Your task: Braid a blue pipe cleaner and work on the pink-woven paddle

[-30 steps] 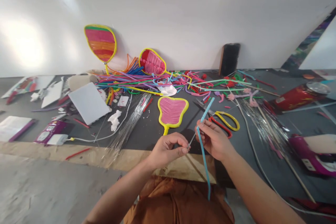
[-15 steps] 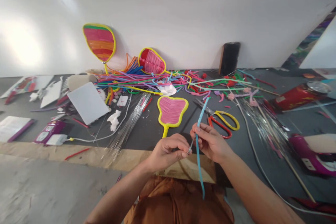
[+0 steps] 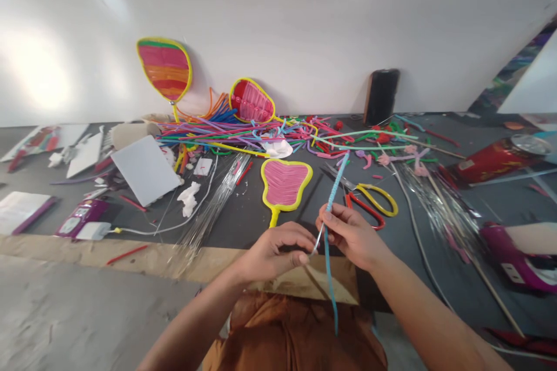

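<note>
Between finger and thumb, my right hand [image 3: 350,235] pinches a light blue pipe cleaner [image 3: 335,191]. Its upper part is wound in a tight spiral and slants up to the right; a loose tail hangs down toward my lap. Below the spiral a thin silvery stem [image 3: 319,239] comes out, and its lower end is pinched by my left hand [image 3: 278,252]. Just beyond my left hand lies a pink paddle shape [image 3: 286,184] with a yellow pipe cleaner rim. Scissors [image 3: 369,200] with red and yellow handles rest open behind my right hand.
A heap of coloured pipe cleaners [image 3: 217,133] runs along the white wall. Two more paddle shapes [image 3: 165,69] and a phone [image 3: 382,95] lean there. Silvery stems [image 3: 217,208], a white card [image 3: 145,171], purple glue guns [image 3: 517,261] and a red can [image 3: 500,157] lie around.
The wound blue part has slid slightly up and right, and more of the silvery stem shows between my hands. Both hands keep nearly the same place.
</note>
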`<state>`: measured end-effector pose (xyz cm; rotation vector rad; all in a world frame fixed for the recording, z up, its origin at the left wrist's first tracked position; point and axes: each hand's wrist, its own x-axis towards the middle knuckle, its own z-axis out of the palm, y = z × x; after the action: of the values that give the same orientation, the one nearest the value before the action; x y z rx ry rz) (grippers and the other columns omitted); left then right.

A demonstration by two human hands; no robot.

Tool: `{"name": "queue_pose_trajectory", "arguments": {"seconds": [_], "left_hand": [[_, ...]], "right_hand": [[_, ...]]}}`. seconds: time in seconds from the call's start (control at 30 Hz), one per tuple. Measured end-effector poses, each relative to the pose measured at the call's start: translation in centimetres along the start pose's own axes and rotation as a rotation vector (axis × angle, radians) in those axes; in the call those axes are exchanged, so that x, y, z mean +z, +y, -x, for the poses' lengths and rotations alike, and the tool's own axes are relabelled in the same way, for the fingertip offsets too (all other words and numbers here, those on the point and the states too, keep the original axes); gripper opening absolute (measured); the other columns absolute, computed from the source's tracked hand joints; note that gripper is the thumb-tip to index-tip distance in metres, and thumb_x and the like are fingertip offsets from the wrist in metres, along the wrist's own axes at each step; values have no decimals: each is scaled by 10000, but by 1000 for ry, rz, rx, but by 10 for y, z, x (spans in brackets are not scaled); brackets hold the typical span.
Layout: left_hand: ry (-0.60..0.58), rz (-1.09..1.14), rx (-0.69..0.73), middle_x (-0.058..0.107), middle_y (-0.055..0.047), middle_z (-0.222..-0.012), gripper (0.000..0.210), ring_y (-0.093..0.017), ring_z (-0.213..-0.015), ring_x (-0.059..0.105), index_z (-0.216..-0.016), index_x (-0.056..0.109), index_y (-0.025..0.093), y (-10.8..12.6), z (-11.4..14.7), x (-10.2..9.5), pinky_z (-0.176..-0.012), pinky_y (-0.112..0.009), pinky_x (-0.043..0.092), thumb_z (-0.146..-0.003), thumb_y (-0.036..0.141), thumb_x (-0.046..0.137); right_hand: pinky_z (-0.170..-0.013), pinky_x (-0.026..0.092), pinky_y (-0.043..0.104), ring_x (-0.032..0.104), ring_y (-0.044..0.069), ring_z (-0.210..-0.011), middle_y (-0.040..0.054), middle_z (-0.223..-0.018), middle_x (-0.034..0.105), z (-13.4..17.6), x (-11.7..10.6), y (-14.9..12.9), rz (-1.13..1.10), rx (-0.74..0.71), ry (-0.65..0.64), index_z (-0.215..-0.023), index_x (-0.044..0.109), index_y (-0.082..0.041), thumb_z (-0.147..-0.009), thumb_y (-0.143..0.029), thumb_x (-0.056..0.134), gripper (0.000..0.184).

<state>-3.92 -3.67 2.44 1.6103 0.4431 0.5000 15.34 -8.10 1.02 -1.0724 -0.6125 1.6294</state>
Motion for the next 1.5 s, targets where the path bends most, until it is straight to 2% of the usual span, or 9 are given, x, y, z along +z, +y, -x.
{"name": "queue_pose_trajectory", "arguments": {"seconds": [0.17, 0.3, 0.47, 0.53, 0.63, 0.8, 0.93, 1.1, 1.5], "left_hand": [[106, 205, -136, 644, -109, -976, 464, -186, -879, 591, -1046, 661, 141, 1, -15, -18, -796, -291, 453, -798, 529, 614], [271, 225, -225, 608, -44, -815, 464, -107, -691, 549, -994, 658, 123, 3, -41, -22, -651, -231, 441, -772, 529, 639], [212, 172, -276, 515, 38, -594, 420, -58, -527, 457, -747, 627, 114, 2, -67, -22, -517, -192, 369, -675, 518, 719], [225, 173, -298, 490, 49, -525, 403, -57, -489, 448, -657, 579, 123, 0, -69, -25, -486, -188, 361, -671, 498, 727], [335, 233, -341, 495, 51, -496, 398, -60, -452, 457, -652, 549, 136, -7, -68, -31, -461, -191, 379, -671, 491, 726], [468, 279, -372, 506, 51, -506, 423, -57, -453, 480, -636, 520, 140, -18, -67, -36, -465, -185, 398, -638, 496, 749], [472, 256, -379, 517, 48, -527, 396, -49, -477, 486, -634, 544, 129, -20, -68, -35, -486, -172, 399, -627, 457, 766], [446, 212, -429, 541, 33, -497, 356, -71, -473, 511, -619, 558, 133, -18, -68, -36, -490, -188, 420, -646, 433, 749], [336, 481, -373, 624, -4, -648, 314, -66, -541, 540, -893, 673, 104, -20, -62, -38, -518, -183, 427, -699, 341, 741]], "right_hand": [[-488, 355, 211, 463, 88, -544, -17, -618, 560, -4, -5, -16, 235, -73, 16, -741, 580, -178, -714, -505, 721, 357], [-518, 372, 226, 479, 101, -572, -8, -634, 580, -7, -1, -23, 429, -27, -160, -750, 583, -174, -748, -533, 672, 370], [-515, 344, 232, 464, 100, -557, -3, -656, 582, -16, 9, -16, 604, 78, -314, -733, 569, -167, -773, -567, 622, 405], [-526, 334, 234, 440, 95, -558, -11, -645, 556, -19, 9, -12, 617, 43, -319, -723, 563, -163, -798, -579, 585, 424], [-560, 346, 237, 439, 102, -604, -15, -668, 528, -23, 6, -8, 575, -29, -284, -810, 586, -156, -827, -570, 550, 416], [-600, 419, 244, 512, 113, -632, -18, -721, 553, -23, 1, 1, 588, -1, -151, -990, 589, -172, -787, -435, 644, 337], [-603, 456, 246, 573, 121, -604, -16, -684, 575, -21, 1, 5, 725, -44, -123, -890, 611, -191, -867, -343, 533, 172], [-547, 441, 219, 561, 99, -549, -22, -694, 554, -19, -1, 7, 825, -144, -108, -836, 581, -205, -905, -314, 476, 166], [-524, 348, 222, 416, 90, -566, -20, -667, 491, -17, 8, 7, 697, -130, -174, -820, 596, -186, -909, -370, 474, 238]]}}
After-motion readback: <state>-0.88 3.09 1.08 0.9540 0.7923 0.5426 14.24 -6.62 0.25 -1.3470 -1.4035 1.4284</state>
